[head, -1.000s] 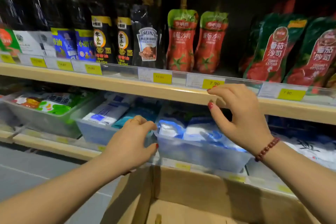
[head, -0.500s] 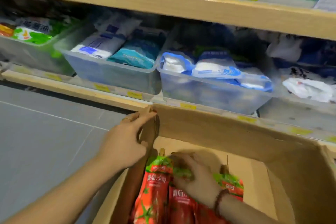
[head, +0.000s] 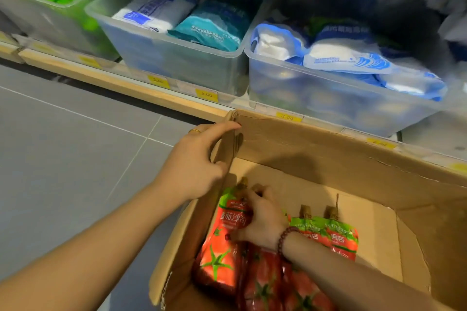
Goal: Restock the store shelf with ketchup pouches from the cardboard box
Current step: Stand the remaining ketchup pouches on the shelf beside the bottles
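An open cardboard box [head: 328,156] stands on the floor in front of the shelf. Several red and green ketchup pouches lie inside it. My left hand [head: 194,164] holds the box's upright left flap [head: 227,144], fingers along its top edge and thumb on the inner side. My right hand [head: 262,217] is down in the box, fingers curled round the neck of the leftmost ketchup pouch [head: 222,247]. Two more pouches [head: 331,237] lie to the right of my wrist, spouts pointing toward the shelf.
The low wooden shelf [head: 121,86] behind the box carries clear plastic bins [head: 177,63] filled with white, teal and blue packets [head: 358,63]. Yellow price tags line its front edge. Grey tiled floor [head: 63,146] spreads to the left of the box.
My view dropped from the upper shelf to the box. My right hand came down from the shelf edge into the box and closed on a pouch; my left hand took the flap.
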{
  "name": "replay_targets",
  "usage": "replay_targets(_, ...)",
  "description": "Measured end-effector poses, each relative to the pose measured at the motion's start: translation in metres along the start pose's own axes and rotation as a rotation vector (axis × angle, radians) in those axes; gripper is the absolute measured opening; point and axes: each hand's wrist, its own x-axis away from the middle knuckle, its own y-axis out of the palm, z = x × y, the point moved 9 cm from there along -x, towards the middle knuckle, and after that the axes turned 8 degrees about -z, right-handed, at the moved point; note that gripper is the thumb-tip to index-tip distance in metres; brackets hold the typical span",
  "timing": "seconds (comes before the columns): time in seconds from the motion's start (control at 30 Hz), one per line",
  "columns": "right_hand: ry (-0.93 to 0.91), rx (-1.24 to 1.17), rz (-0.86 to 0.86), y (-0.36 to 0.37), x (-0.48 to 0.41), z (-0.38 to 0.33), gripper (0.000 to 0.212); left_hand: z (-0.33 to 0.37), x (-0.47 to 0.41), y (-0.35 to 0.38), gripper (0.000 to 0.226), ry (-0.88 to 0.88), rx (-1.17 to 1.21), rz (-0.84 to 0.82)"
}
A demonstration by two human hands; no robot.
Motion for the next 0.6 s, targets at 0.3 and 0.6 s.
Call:
replay_targets(0.3, -0.043, -0.289, 0.023, -0.002, 0.008, -0.003, 0.085, -0.002, -0.001, 0.001, 0.071, -0.012, 0.001, 0.006)
replay_targets(0.6, -0.184, -0.525, 0.043, -0.015, 0.038, -0.017, 0.068, -0.009, -0.004, 0.004, 0.072, -0.021, 0.002, -0.003)
